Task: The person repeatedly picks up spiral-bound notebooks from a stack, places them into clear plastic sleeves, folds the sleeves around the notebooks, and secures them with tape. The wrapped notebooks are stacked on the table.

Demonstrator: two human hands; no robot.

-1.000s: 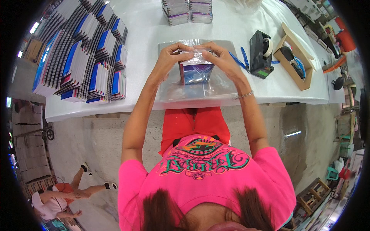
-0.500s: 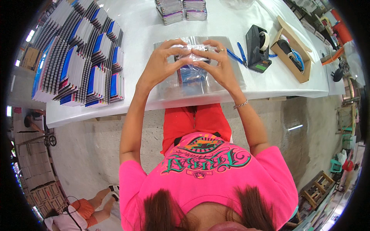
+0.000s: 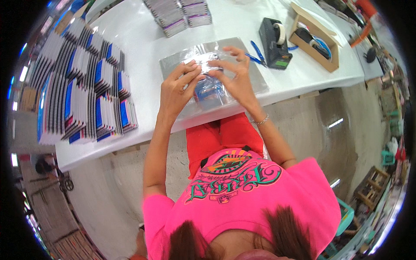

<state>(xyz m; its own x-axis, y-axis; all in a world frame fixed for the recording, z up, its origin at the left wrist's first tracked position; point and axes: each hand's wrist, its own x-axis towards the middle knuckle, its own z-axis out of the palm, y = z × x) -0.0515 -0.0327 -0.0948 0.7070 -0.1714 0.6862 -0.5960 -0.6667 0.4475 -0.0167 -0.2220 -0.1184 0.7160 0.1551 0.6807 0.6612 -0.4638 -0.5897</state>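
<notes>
A small bundle (image 3: 209, 92), blue under shiny clear plastic wrapping (image 3: 207, 63), lies on a stack of flat clear plastic sheets (image 3: 170, 63) at the table's front edge. My left hand (image 3: 180, 85) pinches the wrapping from the left, its fingertips pressed together at the far end of the bundle. From the right, my right hand (image 3: 235, 81) holds the plastic between thumb and forefinger while its other fingers are raised. Glare and my fingers hide part of the bundle's far end.
Tall stacks of spiral notebooks (image 3: 97, 86) with blue covers fill the table's left. Wrapped packs (image 3: 177, 17) stand at the back. On the right are blue-handled snips (image 3: 258, 54), a black tape dispenser (image 3: 275, 45) and an open cardboard box (image 3: 318, 43) holding tape rolls.
The view has turned slightly. My hands have drawn a little apart on the wrapping, and the right hand's outer fingers have lifted. More of the blue bundle shows.
</notes>
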